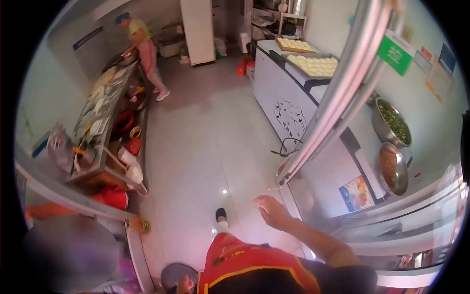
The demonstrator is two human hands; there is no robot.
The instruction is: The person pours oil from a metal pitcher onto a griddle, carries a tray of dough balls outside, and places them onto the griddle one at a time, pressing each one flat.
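My right hand (274, 211) is held out in front at the lower middle, nothing in it, its thumb apart from the fingers. At the bottom edge, only a small part of my left hand (185, 284) shows, overlapping a dark round object (172, 273); its grip cannot be made out. A red apron (230, 250) with yellow edging covers my front. One dark shoe (221, 214) shows on the tiled floor ahead, close to a doorway.
A person (142, 39) stands at a long worktable (105, 110) at the left. Trays of pale dough pieces (313, 65) sit on a white chest (276, 93) at the right. Bowls of chopped greens (393, 120) and brownish filling (390, 166) stand beyond the door frame (338, 93).
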